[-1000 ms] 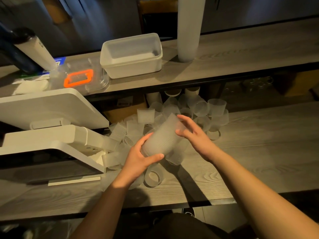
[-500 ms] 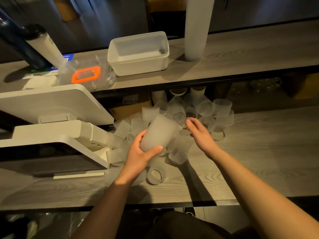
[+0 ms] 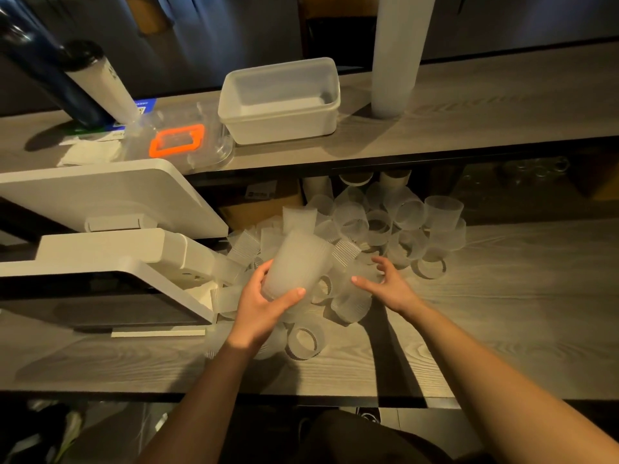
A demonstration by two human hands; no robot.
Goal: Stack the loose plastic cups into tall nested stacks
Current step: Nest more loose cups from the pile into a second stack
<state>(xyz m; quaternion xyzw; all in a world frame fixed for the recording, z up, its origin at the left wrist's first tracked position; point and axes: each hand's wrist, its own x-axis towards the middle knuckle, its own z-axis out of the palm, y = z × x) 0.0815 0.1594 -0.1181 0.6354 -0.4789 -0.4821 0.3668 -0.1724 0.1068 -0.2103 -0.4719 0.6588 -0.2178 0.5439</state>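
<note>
1. Centrally, the left hand [image 3: 264, 304] grips a short nested stack [image 3: 296, 266] of frosted cups, thumb across its near side and fingers curled behind; the stack tilts with its open end toward the far right, held above the pile.
2. Just right of it, the right hand [image 3: 385, 286] hovers with fingers spread and loosely bent, reaching down over a cup lying on its side [image 3: 351, 304]; whether the fingertips touch that cup cannot be told.
3. Around both hands lies the pile of loose cups [image 3: 378, 226], some upright, some tipped over, spreading from the far edge of the lower counter [image 3: 519, 296] toward the middle.
4. One cup on its side [image 3: 304, 341] rests nearest the person, beside the left wrist, its mouth facing near.
5. To the left of the pile stands a white machine [image 3: 110, 252] with an angled top panel.
6. On the far, higher shelf [image 3: 502, 105] a tall stack of cups [image 3: 397, 51] stands upright, rising out of view.
7. Left of that tall stack sits a white rectangular tub [image 3: 279, 102], and left again a clear lid with an orange frame [image 3: 177, 142].
8. At the far left, a dark bottle [image 3: 47, 61] and a white tumbler with a black cap [image 3: 97, 82] lean in the wide-angle view.
</note>
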